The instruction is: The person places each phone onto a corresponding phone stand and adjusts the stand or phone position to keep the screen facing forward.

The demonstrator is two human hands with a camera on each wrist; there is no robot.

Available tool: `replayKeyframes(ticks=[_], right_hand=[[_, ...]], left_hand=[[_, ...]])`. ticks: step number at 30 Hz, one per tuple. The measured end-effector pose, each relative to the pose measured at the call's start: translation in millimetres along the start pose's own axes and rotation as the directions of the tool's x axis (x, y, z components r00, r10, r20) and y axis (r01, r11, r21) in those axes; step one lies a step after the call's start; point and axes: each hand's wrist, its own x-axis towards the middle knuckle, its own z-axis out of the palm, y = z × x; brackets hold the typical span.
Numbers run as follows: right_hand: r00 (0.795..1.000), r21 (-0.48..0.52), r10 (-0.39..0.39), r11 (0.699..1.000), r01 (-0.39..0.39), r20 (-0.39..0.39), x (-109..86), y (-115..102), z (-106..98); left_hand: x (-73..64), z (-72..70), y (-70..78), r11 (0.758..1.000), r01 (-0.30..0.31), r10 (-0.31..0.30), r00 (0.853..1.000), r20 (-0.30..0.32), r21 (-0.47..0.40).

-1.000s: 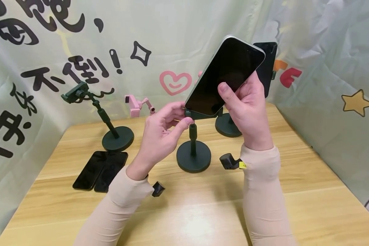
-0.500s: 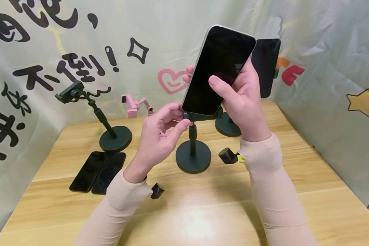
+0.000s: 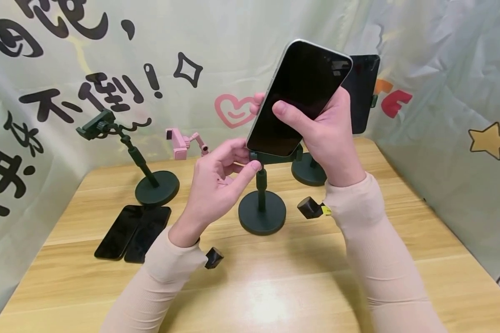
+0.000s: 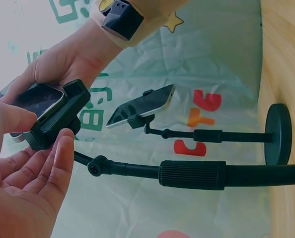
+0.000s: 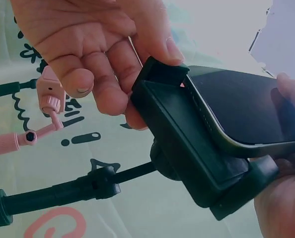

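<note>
White-edged phone (image 3: 302,88) tilted just above front stand (image 3: 261,182), lower end at cradle (image 3: 277,158). Your right hand (image 3: 327,138) wraps it: grip closed, thumb across screen, fingers behind. Your left hand (image 3: 214,185) grip nearly closed, pinching cradle's left end. Left of front stand: two dark phones (image 3: 117,233) on counter (image 3: 308,277), pink holder (image 3: 178,143). Behind, right: rear stand (image 3: 309,171) bearing upright phone (image 3: 364,92).

1. Head: high above the table (image 3: 308,277), facing forward and down, farthest back, taking in the left hand (image 3: 214,185) and right hand (image 3: 329,138).
2. Left wrist: near, turned sideways, facing right past the clamp (image 4: 60,118).
3. Right wrist: nearest, turned sideways, facing left toward the pink stand (image 5: 50,96).
4. All 3 share the phone (image 3: 306,83) and clamp; head and left wrist share the star (image 4: 173,22).
</note>
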Motion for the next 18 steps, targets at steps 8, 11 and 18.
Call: replayKeyframes(ticks=[8,11,18], right_hand=[[0.997,-0.07,-0.051,0.996,0.055,0.059,6.4,0.7,-1.6],[0.997,-0.053,-0.047,0.997,0.05,0.055,7.6,2.4,-2.3],[0.998,-0.063,-0.057,0.996,0.058,0.027,10.1,4.0,-5.7]], left_hand=[[1.7,1.9,1.3,0.999,0.043,-0.042,0.998,-0.036,0.018],[1.9,2.3,2.3,0.998,0.052,-0.051,0.997,-0.051,0.02],[3.0,1.8,4.5,0.998,0.054,-0.052,0.997,-0.056,0.035]])
